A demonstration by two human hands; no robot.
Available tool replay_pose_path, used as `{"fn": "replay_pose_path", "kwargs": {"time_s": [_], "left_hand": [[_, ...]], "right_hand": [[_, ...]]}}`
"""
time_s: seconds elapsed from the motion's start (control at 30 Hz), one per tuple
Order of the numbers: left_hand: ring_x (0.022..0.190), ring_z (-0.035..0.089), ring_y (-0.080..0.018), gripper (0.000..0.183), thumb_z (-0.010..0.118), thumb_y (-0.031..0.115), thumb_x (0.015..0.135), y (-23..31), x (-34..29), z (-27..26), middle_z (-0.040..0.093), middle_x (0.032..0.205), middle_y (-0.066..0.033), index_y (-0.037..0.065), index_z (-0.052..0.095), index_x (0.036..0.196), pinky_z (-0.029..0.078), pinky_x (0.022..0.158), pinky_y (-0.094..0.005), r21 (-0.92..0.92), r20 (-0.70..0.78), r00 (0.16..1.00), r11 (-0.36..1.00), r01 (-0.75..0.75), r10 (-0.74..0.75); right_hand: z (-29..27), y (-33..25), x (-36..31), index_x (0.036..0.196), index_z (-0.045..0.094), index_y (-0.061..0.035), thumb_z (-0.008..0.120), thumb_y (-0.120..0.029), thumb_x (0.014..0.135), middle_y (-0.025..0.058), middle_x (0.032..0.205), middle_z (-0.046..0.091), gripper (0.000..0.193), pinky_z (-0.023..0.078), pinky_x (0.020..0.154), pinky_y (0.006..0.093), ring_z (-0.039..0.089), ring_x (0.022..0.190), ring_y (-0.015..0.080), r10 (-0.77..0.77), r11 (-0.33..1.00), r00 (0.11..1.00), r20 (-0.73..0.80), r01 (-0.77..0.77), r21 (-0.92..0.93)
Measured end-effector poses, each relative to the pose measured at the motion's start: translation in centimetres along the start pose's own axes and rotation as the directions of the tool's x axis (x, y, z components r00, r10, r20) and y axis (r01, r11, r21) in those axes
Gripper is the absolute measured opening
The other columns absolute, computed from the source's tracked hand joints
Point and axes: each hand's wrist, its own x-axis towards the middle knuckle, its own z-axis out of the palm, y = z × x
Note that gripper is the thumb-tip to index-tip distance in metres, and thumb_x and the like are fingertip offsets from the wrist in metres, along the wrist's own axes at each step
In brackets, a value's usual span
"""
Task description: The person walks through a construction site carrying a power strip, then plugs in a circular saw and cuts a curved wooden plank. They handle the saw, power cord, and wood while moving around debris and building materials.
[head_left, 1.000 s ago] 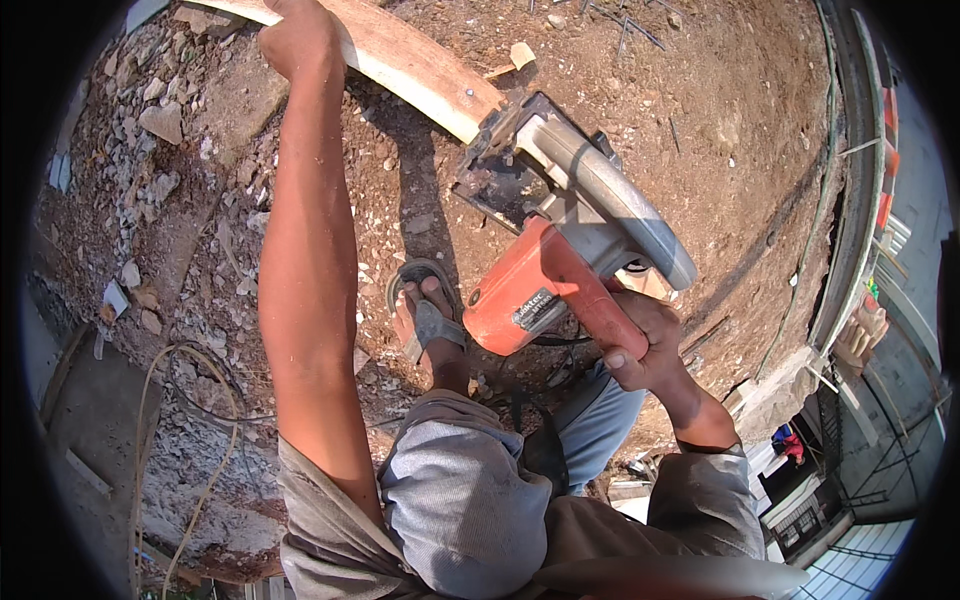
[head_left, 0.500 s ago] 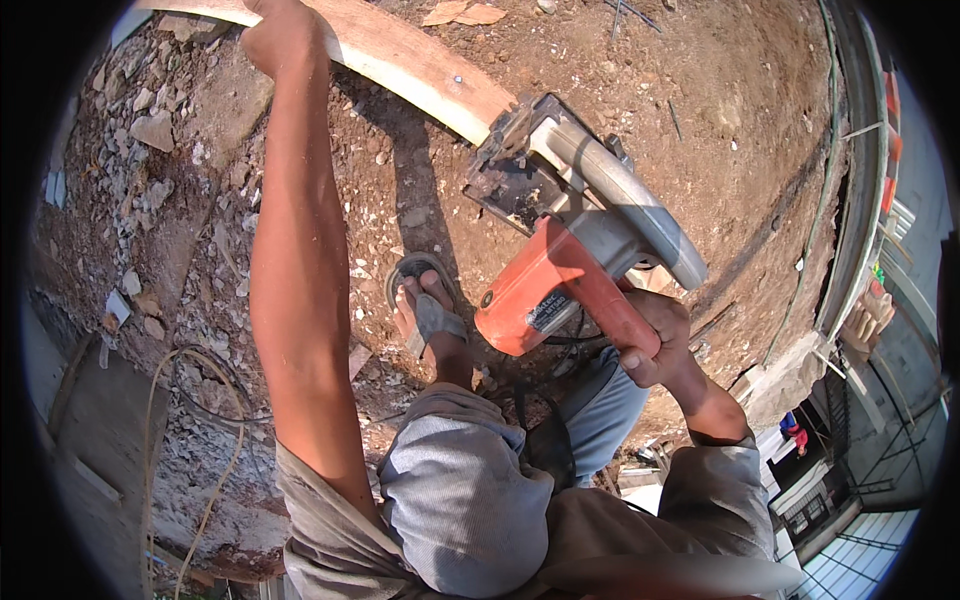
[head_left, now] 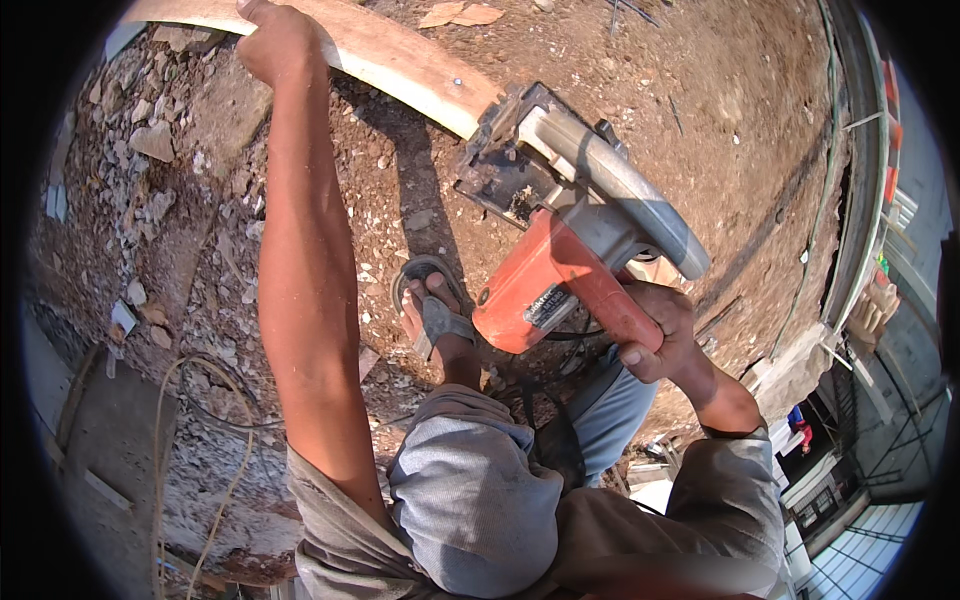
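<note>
A wooden board (head_left: 410, 62) runs from the upper left to the middle of the view. My left hand (head_left: 283, 45), arm stretched out, grips the near edge of that board. In my right hand (head_left: 655, 330) is the rear handle of a red and grey circular saw (head_left: 540, 270), my fingers wrapped round it. The saw's base plate meets the right end of the board. Its blade is hidden by the guard and plate. A short cable stretch shows below the red motor housing.
My sandalled foot (head_left: 437, 310) stands on the rubble-strewn dirt just below the board. Loose stones (head_left: 153, 141) lie to the left, with a looped pale cable (head_left: 245, 430) lower down. A drop edge with a red-and-white strip (head_left: 890, 130) borders the right; a distant person (head_left: 800, 428) is beyond it.
The saw has shifted slightly up and left against the board's end. My left hand keeps its hold on the board, and the whole view has turned a little.
</note>
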Motion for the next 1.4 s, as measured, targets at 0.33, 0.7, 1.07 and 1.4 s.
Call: {"fn": "replay_pose_path", "kwargs": {"time_s": [0.33, 0.7, 1.07, 1.4], "left_hand": [[0.109, 0.056, -0.0415, 0.08, 0.031, 0.053, 0.097, 1.3, -1.6, -0.3, 0.052, 0.12, -0.036, -0.022, 0.042, 0.121, 0.041, 0.097, -0.0438, -0.036, 0.015, 0.999, 0.998, 0.05, -0.049], [0.114, 0.053, -0.0439, 0.079, 0.033, 0.053, 0.097, 0.9, -1.3, -0.1, 0.05, 0.122, -0.0362, -0.021, 0.04, 0.123, 0.04, 0.098, -0.0464, -0.085, 0.02, 0.999, 0.996, 0.03, -0.029], [0.117, 0.05, -0.0439, 0.079, 0.033, 0.052, 0.097, 0.0, -0.5, 0.0, 0.044, 0.128, -0.0377, -0.022, 0.034, 0.127, 0.039, 0.096, -0.0484, -0.117, 0.039, 0.999, 0.993, -0.001, 0.006], [0.112, 0.053, -0.0434, 0.078, 0.03, 0.05, 0.099, -0.5, 0.2, -0.1, 0.047, 0.123, -0.0372, -0.022, 0.032, 0.128, 0.039, 0.097, -0.0483, -0.126, 0.053, 0.998, 0.992, -0.027, 0.034]], "right_hand": [[0.6, 0.1, 0.9, 0.105, 0.063, 0.005, 0.073, -0.04, 0.079, 0.013, 0.084, 0.068, 0.053, 0.053, 0.078, 0.0365, 0.068, 0.078, 0.0259, -0.036, 0.999, 0.998, -0.043, 0.036, -0.017], [0.6, -1.4, 2.3, 0.107, 0.063, 0.0051, 0.07, -0.043, 0.08, 0.0126, 0.084, 0.067, 0.055, 0.051, 0.08, 0.0355, 0.068, 0.081, 0.0247, 0.087, 0.996, 0.996, -0.024, -0.088, -0.001], [0.9, -1.9, 3.9, 0.115, 0.06, 0.0069, 0.069, -0.039, 0.081, 0.0184, 0.098, 0.068, 0.058, 0.051, 0.086, 0.0369, 0.068, 0.092, 0.0292, 0.035, 0.997, 0.999, -0.012, -0.035, -0.067], [1.3, -2.7, 6.3, 0.114, 0.06, 0.0071, 0.07, -0.037, 0.082, 0.0196, 0.1, 0.067, 0.056, 0.051, 0.085, 0.036, 0.068, 0.093, 0.0301, 0.022, 0.998, 0.999, 0.031, -0.02, -0.052]]}}
